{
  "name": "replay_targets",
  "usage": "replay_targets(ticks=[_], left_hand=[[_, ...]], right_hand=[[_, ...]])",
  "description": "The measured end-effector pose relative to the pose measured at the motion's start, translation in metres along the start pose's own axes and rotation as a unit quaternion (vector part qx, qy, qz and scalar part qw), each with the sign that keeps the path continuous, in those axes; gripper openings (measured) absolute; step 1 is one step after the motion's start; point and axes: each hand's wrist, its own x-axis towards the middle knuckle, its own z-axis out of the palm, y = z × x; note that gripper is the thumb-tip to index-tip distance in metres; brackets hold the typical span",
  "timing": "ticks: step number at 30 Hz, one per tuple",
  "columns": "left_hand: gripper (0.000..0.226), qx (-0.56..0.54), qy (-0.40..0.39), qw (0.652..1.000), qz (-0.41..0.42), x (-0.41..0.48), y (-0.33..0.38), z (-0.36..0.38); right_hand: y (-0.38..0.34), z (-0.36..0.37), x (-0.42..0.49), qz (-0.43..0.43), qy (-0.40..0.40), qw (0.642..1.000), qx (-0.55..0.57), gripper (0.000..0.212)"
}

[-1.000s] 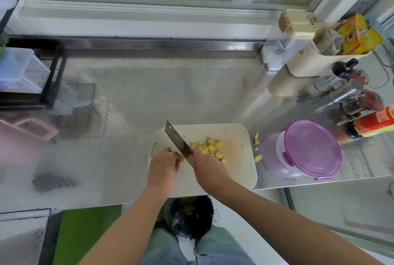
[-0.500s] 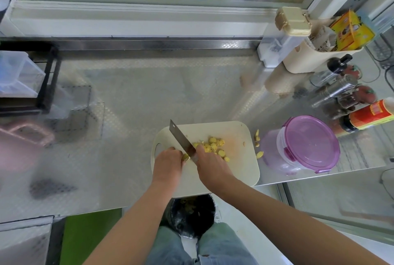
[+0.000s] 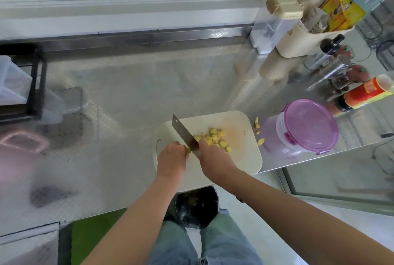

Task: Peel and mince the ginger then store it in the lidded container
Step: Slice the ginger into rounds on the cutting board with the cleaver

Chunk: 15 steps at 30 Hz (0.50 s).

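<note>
A cream cutting board (image 3: 241, 153) lies at the front edge of the steel counter. Yellow ginger slices (image 3: 215, 136) are heaped on its middle. My right hand (image 3: 213, 156) grips the handle of a cleaver (image 3: 182, 131), whose blade points to the far left across the board. My left hand (image 3: 171, 159) pins a small piece of ginger (image 3: 188, 150) against the blade's left side; most of that piece is hidden by my fingers. A clear container with a purple lid (image 3: 307, 125), closed, stands just right of the board.
Ginger scraps (image 3: 259, 134) lie between board and container. Sauce bottles (image 3: 366, 94), shakers and a cream caddy (image 3: 302, 40) crowd the back right. A black rack with clear bins (image 3: 21, 85) is at the left. A dark bin (image 3: 196, 209) sits below the counter edge.
The hands and cleaver stay at the same spot on the board, the blade shifting only slightly. The camera view has drifted a little.
</note>
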Motion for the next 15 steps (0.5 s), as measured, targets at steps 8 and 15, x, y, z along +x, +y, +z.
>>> replay_targets(ticks=[8,15], left_hand=[[0.017,-0.006,0.011,1.000,-0.018,-0.002,0.005,0.001],[0.020,-0.003,0.005,1.000,-0.029,-0.002,0.003,0.002]], right_hand=[[0.003,0.006,0.012,-0.010,-0.006,1.000,-0.011,0.024],[0.008,0.011,0.013,-0.007,-0.013,0.999,0.035,0.016]])
